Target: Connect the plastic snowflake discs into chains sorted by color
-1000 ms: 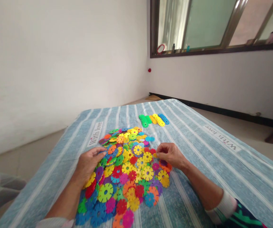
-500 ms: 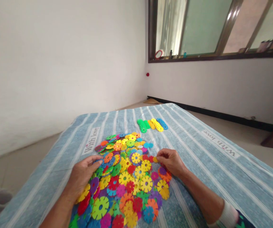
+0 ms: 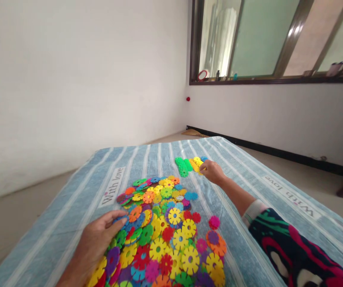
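My left hand (image 3: 96, 239) rests at the left edge of a pile of colourful plastic snowflake discs (image 3: 159, 249). Its thumb and fingers close around the edge of a blue snowflake disc (image 3: 121, 218). Farther off, my right hand (image 3: 213, 172) is at the near end of the yellow row (image 3: 198, 160) and orange row (image 3: 193, 164), fingertips pinched on a yellow-orange disc that they mostly hide. Left of it lie green rows of discs (image 3: 183, 167); a blue row (image 3: 204, 158) is partly covered by the hand.
A blue striped cloth (image 3: 147, 159) with "With love" lettering covers the table. One magenta disc (image 3: 214, 222) lies at the pile's right side. White walls (image 3: 84, 79) stand beyond, and a window ledge (image 3: 249, 81) at the right holds small items.
My right hand has moved from the pile's right edge forward to the disc rows, carrying the yellow-orange disc. My left hand stays by the pile. The view has tilted slightly upward.
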`<state>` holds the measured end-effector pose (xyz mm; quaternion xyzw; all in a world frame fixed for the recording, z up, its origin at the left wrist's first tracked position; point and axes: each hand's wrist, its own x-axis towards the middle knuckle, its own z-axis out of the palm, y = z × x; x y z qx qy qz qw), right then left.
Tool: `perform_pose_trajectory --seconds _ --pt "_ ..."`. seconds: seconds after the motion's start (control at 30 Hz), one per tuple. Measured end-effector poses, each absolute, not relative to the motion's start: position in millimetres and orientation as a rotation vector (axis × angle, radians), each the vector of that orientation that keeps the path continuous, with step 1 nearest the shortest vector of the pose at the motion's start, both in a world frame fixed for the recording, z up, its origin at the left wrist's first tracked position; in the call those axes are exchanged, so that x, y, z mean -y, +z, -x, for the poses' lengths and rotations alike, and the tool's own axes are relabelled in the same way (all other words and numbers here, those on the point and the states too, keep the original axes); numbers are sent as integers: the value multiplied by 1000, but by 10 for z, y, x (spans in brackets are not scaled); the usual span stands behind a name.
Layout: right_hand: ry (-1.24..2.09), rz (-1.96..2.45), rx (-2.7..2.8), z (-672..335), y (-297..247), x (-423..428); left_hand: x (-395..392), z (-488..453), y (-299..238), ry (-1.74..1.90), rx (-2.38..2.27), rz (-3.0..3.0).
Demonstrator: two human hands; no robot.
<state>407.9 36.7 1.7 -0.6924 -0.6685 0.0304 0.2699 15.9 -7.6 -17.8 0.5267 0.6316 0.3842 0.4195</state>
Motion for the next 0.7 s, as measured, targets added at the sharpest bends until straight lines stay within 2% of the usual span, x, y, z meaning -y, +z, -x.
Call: perform_pose_trajectory --seconds 0.27,0.7 --pt "24 1914 1886 -4135 -60 -758 164 -217 -130 990 -1593 -1260" --pt "-107 2013 1890 -4080 -72 -732 154 -209 -104 897 -1576 -1242"
